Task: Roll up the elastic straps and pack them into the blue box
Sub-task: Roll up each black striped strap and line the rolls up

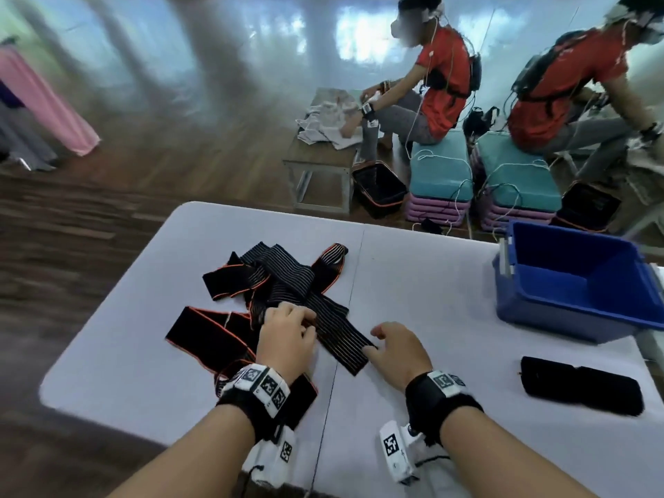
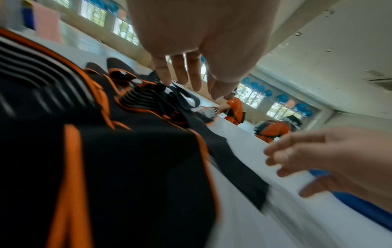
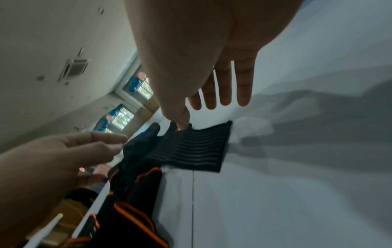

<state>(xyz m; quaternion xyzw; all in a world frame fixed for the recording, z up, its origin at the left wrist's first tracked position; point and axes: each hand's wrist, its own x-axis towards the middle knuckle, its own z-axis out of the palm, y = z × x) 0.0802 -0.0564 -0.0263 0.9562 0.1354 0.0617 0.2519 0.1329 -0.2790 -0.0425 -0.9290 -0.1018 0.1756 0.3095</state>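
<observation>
A tangled pile of black elastic straps with orange edges lies on the white table, left of centre. One striped strap runs out of the pile toward me, its end flat on the table. My left hand rests on this strap near the pile, its fingers nearly straight and touching the fabric. My right hand is at the strap's end, fingers straight, the thumb touching its edge. The blue box stands at the far right with nothing visible inside.
A black oblong piece lies on the table in front of the box. Beyond the table, two people in red shirts sit on teal cushions by a low wooden bench and black baskets. The floor is wood.
</observation>
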